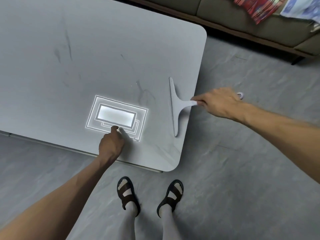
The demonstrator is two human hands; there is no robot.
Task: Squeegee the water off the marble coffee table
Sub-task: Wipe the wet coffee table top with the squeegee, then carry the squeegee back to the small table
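Observation:
The grey marble coffee table (103, 40) fills the upper left, with dark wet streaks (68, 44) on its top. A grey T-shaped squeegee (174, 106) lies flat near the table's right edge, its blade running front to back. My right hand (218, 103) grips the squeegee's handle just past the table edge. My left hand (111, 144) rests near the front edge, its fingertips touching the tabletop.
A bright reflection of a ceiling light (116, 116) shines on the table by my left hand. A brown sofa (259, 19) with folded cloths (256, 7) stands at the back right. Grey floor (242, 170) surrounds the table; my sandalled feet (149, 194) stand at its corner.

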